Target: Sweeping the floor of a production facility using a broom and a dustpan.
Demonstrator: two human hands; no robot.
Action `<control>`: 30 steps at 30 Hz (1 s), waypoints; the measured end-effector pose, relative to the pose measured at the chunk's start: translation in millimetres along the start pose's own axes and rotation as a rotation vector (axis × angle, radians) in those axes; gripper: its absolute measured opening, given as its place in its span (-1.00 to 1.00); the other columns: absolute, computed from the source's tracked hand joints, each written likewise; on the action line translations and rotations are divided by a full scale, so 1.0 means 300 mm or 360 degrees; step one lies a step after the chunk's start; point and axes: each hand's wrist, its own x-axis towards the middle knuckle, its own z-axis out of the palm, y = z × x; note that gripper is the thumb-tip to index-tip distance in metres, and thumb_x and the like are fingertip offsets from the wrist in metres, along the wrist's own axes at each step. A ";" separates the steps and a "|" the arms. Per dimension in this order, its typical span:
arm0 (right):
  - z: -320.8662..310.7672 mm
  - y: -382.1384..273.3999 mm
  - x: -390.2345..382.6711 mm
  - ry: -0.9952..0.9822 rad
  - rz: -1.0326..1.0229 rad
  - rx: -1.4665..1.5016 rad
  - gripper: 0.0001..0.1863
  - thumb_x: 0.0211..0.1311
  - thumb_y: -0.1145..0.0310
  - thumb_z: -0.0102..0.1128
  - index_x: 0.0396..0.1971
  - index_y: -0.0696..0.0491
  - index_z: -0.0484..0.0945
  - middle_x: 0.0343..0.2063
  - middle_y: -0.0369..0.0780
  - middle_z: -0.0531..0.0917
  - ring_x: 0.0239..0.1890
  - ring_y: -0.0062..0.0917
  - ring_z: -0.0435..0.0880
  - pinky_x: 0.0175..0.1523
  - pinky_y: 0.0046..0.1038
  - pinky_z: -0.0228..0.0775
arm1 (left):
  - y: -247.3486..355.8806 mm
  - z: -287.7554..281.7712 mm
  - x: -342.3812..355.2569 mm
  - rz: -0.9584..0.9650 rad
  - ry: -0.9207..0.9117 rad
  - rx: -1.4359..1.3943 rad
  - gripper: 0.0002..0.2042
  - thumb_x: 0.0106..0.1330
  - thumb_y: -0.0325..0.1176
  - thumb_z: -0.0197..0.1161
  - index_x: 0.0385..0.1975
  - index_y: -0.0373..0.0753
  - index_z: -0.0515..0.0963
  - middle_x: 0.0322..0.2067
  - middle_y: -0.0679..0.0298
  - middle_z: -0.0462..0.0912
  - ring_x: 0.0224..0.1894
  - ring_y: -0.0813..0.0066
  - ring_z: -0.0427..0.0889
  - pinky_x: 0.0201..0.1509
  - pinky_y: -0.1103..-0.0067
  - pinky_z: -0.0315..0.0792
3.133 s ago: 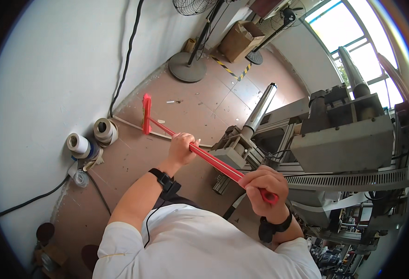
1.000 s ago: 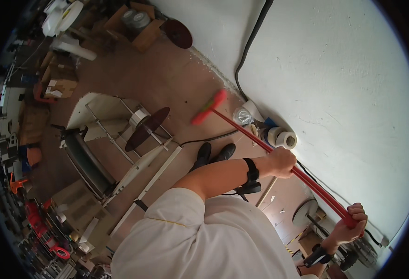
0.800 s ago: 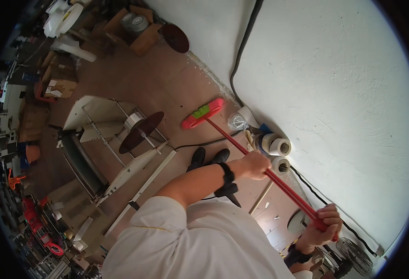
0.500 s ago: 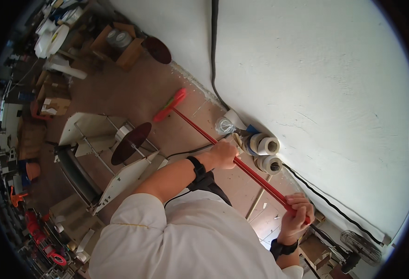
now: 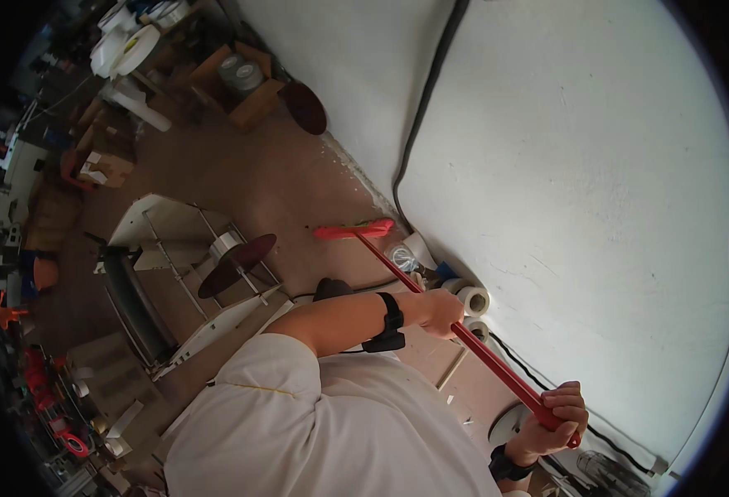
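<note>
One red push broom (image 5: 497,366) runs slantwise through the middle, and two bare hands are closed on its handle. The left hand (image 5: 437,313) is clamped around it partway along, the nearer of the two to the broom's head; the right hand (image 5: 569,406) is wrapped around the far end, its fingers curled over. One black wrist strap (image 5: 393,316) sits on the left wrist and one black band (image 5: 509,465) on the right. The broom's single red head (image 5: 368,229), with some green along it, is over the floor (image 5: 223,170) near the foot of one white wall (image 5: 580,182); I cannot tell whether its bristles touch.

Just right of the broom, at least two white rolls (image 5: 466,296) stand near the left hand, and one clump of clear plastic (image 5: 401,257) lies beside the handle close to the head. One black cable (image 5: 421,116) climbs the wall beyond the head. Two dark red discs show: one disc by the wall (image 5: 304,108), well beyond the head, and one disc on a rod stand (image 5: 240,265), left of the broom. Farther beyond it, one open cardboard box (image 5: 258,105) holds two grey rolls (image 5: 247,79).
</note>
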 end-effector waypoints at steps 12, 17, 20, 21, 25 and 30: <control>0.745 0.202 0.288 -0.0480 -0.0086 0.0253 -0.70 0.36 0.29 -0.15 -0.60 0.05 0.30 -0.63 -0.18 0.55 -0.58 -0.48 0.41 -0.31 -0.37 0.21 | -0.578 -0.490 -0.343 -0.0352 0.0697 0.0106 -0.80 -0.01 -0.20 0.22 -0.59 -0.20 0.65 -0.52 0.03 0.65 -0.36 -0.04 0.65 -0.22 0.19 0.51; 1.193 0.266 0.409 -0.0734 -0.0057 0.0387 -0.76 0.28 0.44 -0.20 -0.61 0.07 0.32 -0.60 -0.15 0.60 -0.55 -0.46 0.48 -0.33 -0.36 0.25 | -0.896 -0.685 -0.602 -0.0596 0.0921 0.0109 -0.82 -0.04 -0.24 0.22 -0.59 -0.20 0.65 -0.52 0.00 0.65 -0.35 -0.06 0.64 -0.21 0.17 0.50; 1.435 0.302 0.421 -0.0883 -0.0004 0.0552 -0.76 0.27 0.48 -0.17 -0.57 0.13 0.43 -0.52 -0.12 0.65 -0.47 -0.40 0.57 -0.24 -0.35 0.36 | -1.071 -0.754 -0.801 -0.0746 0.1063 0.0152 -0.86 -0.06 -0.31 0.22 -0.57 -0.21 0.65 -0.51 -0.02 0.64 -0.36 -0.08 0.63 -0.22 0.16 0.50; 1.503 0.315 0.400 -0.0896 -0.0013 0.0564 -0.76 0.27 0.48 -0.17 -0.57 0.13 0.43 -0.52 -0.12 0.65 -0.47 -0.40 0.57 -0.24 -0.35 0.36 | -1.126 -0.761 -0.877 -0.0874 0.1059 0.0173 -0.85 -0.06 -0.32 0.22 -0.56 -0.21 0.66 -0.50 -0.01 0.64 -0.36 -0.07 0.64 -0.22 0.16 0.50; 1.682 0.389 0.339 -0.1136 0.0452 0.0264 -0.73 0.33 0.43 -0.09 -0.47 0.18 0.57 -0.42 -0.09 0.69 -0.36 -0.35 0.65 -0.10 -0.37 0.46 | -1.254 -0.781 -1.145 -0.1234 0.1057 0.0260 -0.84 -0.07 -0.32 0.22 -0.54 -0.21 0.67 -0.52 0.03 0.65 -0.38 -0.02 0.65 -0.27 0.17 0.50; 1.642 0.324 0.569 -0.1133 0.0009 0.0797 -0.63 0.44 0.32 -0.17 -0.48 0.17 0.56 -0.43 -0.09 0.67 -0.32 -0.33 0.63 -0.17 -0.33 0.48 | -1.043 -0.898 -1.063 -0.1172 0.1127 0.0181 -0.82 -0.13 -0.29 0.27 -0.56 -0.23 0.67 -0.56 0.04 0.64 -0.40 0.01 0.66 -0.29 0.19 0.51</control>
